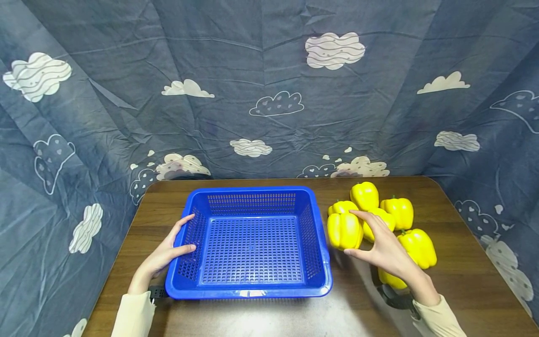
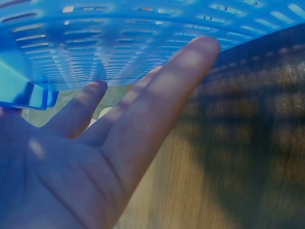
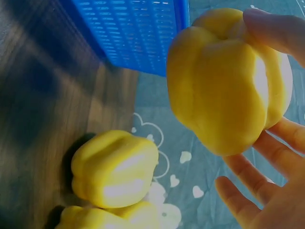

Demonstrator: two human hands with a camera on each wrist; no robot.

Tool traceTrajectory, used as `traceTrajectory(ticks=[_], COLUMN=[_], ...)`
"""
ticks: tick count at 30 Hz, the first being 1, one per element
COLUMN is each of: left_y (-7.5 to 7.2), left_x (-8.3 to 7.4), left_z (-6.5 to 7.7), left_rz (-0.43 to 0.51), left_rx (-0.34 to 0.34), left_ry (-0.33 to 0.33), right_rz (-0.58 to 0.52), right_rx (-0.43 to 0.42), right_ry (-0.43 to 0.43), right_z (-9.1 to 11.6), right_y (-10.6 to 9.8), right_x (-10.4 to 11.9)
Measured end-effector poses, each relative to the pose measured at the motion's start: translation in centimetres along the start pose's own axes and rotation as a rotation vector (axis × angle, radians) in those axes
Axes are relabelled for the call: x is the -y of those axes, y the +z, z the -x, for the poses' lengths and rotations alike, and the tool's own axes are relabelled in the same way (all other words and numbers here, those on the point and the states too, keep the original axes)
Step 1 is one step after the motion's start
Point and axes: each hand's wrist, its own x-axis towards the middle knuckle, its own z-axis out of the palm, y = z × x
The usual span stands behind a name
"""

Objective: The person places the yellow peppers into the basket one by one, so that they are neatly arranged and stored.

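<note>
A blue plastic basket (image 1: 248, 294) with slotted walls stands on the table, and only its bare slotted floor shows inside. My left hand (image 1: 163, 255) grips its left rim; two fingertips reach over the edge, while other fingers (image 2: 157, 105) lie along the outer wall in the left wrist view. Just right of the basket, my right hand (image 1: 389, 248) holds a yellow bell pepper (image 3: 224, 90) between thumb and fingers, raised off the table. Several more yellow bell peppers (image 1: 397, 213) lie behind and beneath that hand.
The brown wooden table (image 1: 219, 318) ends at a back edge just behind the basket. A dark grey-blue curtain (image 1: 236, 61) with cloud prints hangs behind it and along both sides. One pepper (image 1: 417, 248) lies right of the right wrist.
</note>
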Motion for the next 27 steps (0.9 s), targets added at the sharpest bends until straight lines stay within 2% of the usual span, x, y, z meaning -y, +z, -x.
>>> traceTrajectory(ticks=[8,16,27], left_y=[0.1,0.2,0.0], left_x=[0.0,-0.1,-0.1], left_z=[-0.1,-0.1,-0.1], left_rz=[0.002,0.003,-0.007], left_rx=[-0.006,-0.011,-0.016], left_ry=[0.001,-0.004,-0.009], right_rz=[-0.030,-0.055,-0.130], right_rx=[0.007,-0.017,0.015], right_ry=[-0.004,-0.060,-0.054], right_z=[-0.7,-1.4,-2.6], right_y=[0.2,0.7,0.9], right_x=[0.6,1.3,2.5])
